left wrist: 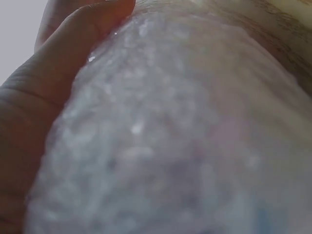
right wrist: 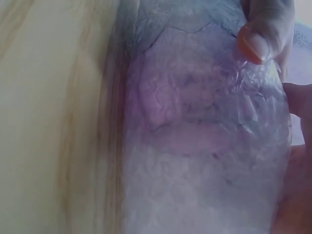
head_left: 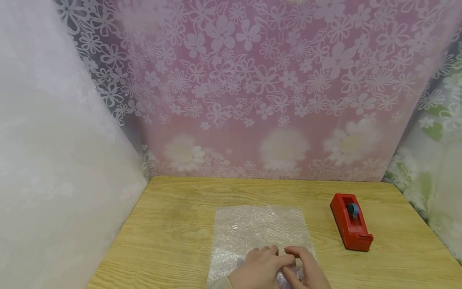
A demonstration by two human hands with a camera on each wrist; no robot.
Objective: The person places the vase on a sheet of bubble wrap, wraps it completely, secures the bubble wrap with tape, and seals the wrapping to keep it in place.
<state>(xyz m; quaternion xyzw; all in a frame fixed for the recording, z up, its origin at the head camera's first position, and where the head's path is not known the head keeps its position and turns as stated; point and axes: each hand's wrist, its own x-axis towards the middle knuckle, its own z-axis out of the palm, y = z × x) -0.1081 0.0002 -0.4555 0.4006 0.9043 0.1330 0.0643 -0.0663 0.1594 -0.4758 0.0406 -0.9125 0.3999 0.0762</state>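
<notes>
Bubble wrap (head_left: 260, 224), hands (head_left: 257, 268) (head_left: 308, 268) gripping it, lies on a wooden table (head_left: 173, 224) amid floral curtains (head_left: 252, 88).

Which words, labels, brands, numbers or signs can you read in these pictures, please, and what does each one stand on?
None can be read.
Bubble-wrapped item: pinkish and bluish patches show through, too blurred to tell whether they are print.
Red tape dispenser: no lettering made out.
Floral backdrop: flower patterns only.
</notes>
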